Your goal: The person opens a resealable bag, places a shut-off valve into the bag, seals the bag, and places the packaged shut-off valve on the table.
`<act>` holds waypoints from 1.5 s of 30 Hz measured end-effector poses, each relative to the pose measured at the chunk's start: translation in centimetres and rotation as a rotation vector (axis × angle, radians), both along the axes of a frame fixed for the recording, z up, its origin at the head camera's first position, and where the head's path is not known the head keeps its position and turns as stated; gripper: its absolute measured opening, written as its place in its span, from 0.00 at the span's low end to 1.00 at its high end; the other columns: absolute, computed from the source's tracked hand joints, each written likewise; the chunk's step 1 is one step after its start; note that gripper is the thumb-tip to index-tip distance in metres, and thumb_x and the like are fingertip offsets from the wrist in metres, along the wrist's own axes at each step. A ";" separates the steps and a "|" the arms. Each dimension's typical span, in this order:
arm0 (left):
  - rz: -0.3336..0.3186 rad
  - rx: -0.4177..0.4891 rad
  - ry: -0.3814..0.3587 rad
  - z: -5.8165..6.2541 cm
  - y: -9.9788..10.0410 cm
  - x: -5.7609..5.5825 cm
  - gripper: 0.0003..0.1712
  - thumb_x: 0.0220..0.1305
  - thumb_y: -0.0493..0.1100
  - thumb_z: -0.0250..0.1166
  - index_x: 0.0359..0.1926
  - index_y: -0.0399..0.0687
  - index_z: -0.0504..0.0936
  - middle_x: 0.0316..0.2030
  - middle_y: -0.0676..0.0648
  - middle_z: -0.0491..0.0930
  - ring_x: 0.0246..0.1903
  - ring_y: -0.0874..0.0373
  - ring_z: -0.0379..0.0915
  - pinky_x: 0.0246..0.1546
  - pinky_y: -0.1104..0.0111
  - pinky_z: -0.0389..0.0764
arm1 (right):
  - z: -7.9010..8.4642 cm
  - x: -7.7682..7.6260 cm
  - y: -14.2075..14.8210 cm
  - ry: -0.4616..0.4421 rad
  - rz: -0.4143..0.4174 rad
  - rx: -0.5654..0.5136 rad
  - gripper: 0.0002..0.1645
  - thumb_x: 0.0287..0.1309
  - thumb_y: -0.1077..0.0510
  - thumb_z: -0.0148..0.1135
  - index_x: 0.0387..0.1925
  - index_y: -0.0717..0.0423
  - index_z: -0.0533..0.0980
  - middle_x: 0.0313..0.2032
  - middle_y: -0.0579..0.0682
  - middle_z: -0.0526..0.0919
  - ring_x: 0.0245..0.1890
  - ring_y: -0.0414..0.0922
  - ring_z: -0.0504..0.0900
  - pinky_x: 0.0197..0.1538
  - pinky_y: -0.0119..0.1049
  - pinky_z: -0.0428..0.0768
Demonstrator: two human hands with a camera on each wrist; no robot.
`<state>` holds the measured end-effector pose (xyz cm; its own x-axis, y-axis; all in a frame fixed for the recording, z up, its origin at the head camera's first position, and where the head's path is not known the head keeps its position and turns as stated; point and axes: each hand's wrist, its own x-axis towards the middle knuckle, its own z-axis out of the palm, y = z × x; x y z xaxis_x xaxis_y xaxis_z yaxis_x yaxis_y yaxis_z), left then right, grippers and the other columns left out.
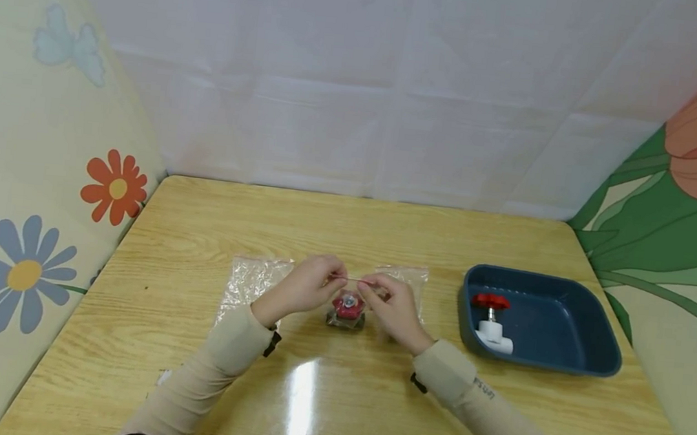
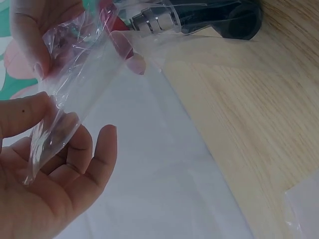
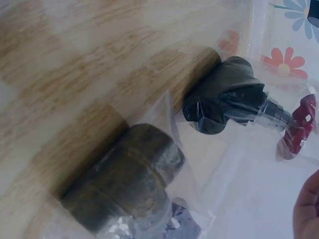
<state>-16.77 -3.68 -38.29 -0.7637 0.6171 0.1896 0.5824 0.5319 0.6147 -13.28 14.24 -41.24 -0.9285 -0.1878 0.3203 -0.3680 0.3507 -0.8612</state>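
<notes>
A clear plastic bag [image 2: 94, 74] stands between my hands with a valve [image 3: 224, 94] inside it. The valve has a dark tee-shaped body, a metal stem and a red handwheel [image 1: 348, 304] that points upward. My left hand [image 1: 311, 285] pinches one side of the bag's top edge between thumb and fingers. On the other side, my right hand [image 1: 392, 304] pinches the same edge, drawn into a straight line above the handwheel. In the left wrist view the film runs between the left thumb and curled fingers.
A second clear bag [image 1: 250, 278] lies left of my hands, and another bag [image 1: 411, 278] lies partly behind the right hand. The right wrist view shows a second dark tee fitting [image 3: 124, 179]. A blue bin [image 1: 541, 362] at right holds a white valve [image 1: 492, 332] with a red handwheel.
</notes>
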 end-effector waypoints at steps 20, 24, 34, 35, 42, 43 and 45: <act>0.034 0.024 -0.003 -0.3 0.1 0.3 0.02 0.57 0.34 0.59 0.30 0.38 0.77 0.27 0.48 0.76 0.29 0.58 0.72 0.33 0.70 0.77 | -0.7 -0.6 -0.4 0.015 -0.003 -0.020 0.04 0.54 0.69 0.58 0.31 0.70 0.76 0.31 0.61 0.81 0.33 0.55 0.80 0.37 0.36 0.81; 0.027 0.080 -0.128 -0.2 -0.7 0.0 0.02 0.57 0.37 0.59 0.30 0.42 0.78 0.28 0.50 0.77 0.30 0.59 0.73 0.35 0.70 0.77 | -0.8 -0.5 -0.3 0.013 -0.006 -0.024 0.04 0.54 0.69 0.58 0.31 0.70 0.76 0.31 0.61 0.81 0.33 0.54 0.80 0.36 0.34 0.81; -0.013 0.059 -0.168 0.6 -3.0 -0.5 0.04 0.57 0.38 0.60 0.28 0.41 0.79 0.23 0.54 0.76 0.25 0.63 0.70 0.30 0.72 0.76 | 2.2 0.6 -0.2 0.005 0.010 -0.006 0.05 0.55 0.71 0.56 0.31 0.73 0.76 0.29 0.64 0.80 0.20 0.39 0.73 0.21 0.26 0.72; -0.017 0.057 -0.166 0.7 -3.2 -0.5 0.04 0.57 0.38 0.60 0.28 0.41 0.79 0.23 0.54 0.76 0.25 0.63 0.71 0.30 0.72 0.76 | 2.1 0.6 0.0 -0.002 0.013 -0.006 0.05 0.55 0.70 0.56 0.32 0.72 0.76 0.29 0.64 0.80 0.20 0.38 0.72 0.20 0.26 0.71; -0.041 0.053 -0.148 1.1 -3.8 -0.5 0.05 0.57 0.34 0.60 0.25 0.42 0.78 0.21 0.53 0.75 0.23 0.64 0.69 0.27 0.71 0.75 | 0.3 -0.5 1.5 -0.163 0.045 -0.027 0.11 0.60 0.61 0.56 0.35 0.68 0.77 0.32 0.57 0.82 0.28 0.50 0.78 0.28 0.32 0.77; -0.045 0.053 -0.151 1.1 -3.9 -0.5 0.05 0.57 0.34 0.60 0.25 0.42 0.78 0.21 0.53 0.75 0.22 0.64 0.68 0.26 0.71 0.75 | 0.3 -0.6 1.7 -0.185 0.057 -0.032 0.12 0.60 0.60 0.56 0.36 0.69 0.77 0.31 0.57 0.82 0.28 0.51 0.78 0.28 0.35 0.78; -0.050 0.048 -0.162 1.3 -4.0 -0.4 0.05 0.57 0.33 0.61 0.25 0.42 0.79 0.21 0.53 0.75 0.22 0.64 0.68 0.26 0.71 0.75 | 0.4 -0.8 2.2 -0.224 0.083 -0.041 0.13 0.60 0.60 0.56 0.36 0.70 0.77 0.31 0.57 0.81 0.27 0.52 0.79 0.30 0.41 0.80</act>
